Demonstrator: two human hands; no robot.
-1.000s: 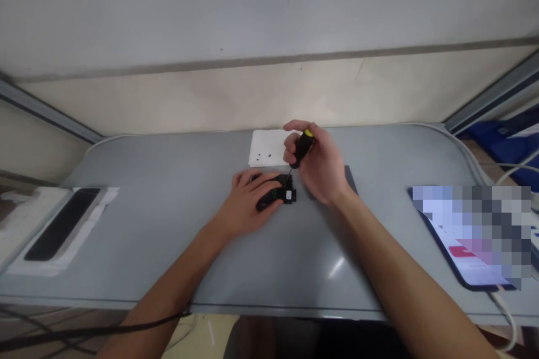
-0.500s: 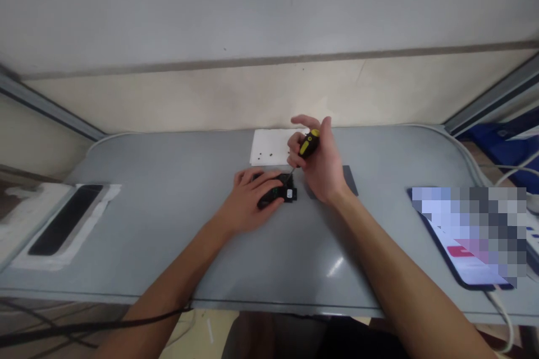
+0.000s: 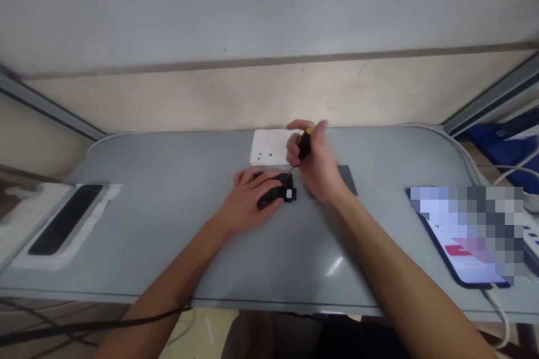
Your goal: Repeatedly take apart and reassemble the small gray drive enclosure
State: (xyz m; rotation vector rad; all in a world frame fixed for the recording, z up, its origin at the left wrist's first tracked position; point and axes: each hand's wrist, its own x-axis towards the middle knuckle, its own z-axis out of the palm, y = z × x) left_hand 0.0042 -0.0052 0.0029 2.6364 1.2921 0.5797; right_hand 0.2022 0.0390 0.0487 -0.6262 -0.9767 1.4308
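My left hand grips a small black electronic device flat on the table, fingers across its top and thumb along the near side. Part of the device is covered by those fingers; a small white label shows at its right end. Wrapped in my right hand is a black and yellow screwdriver, tilted, its thin shaft reaching down to the device. I cannot make out what the tip touches. Just behind lies a white sheet of paper with several tiny dark pieces on it, perhaps screws.
A dark flat panel lies partly under my right wrist. On the grey table, a large phone or tablet with a lit screen and a cable sits at right. At left a black phone rests on white material. A wall stands behind.
My right hand has shifted slightly left, and the screwdriver handle has turned so less of its yellow shows. My left hand and the device keep their place.
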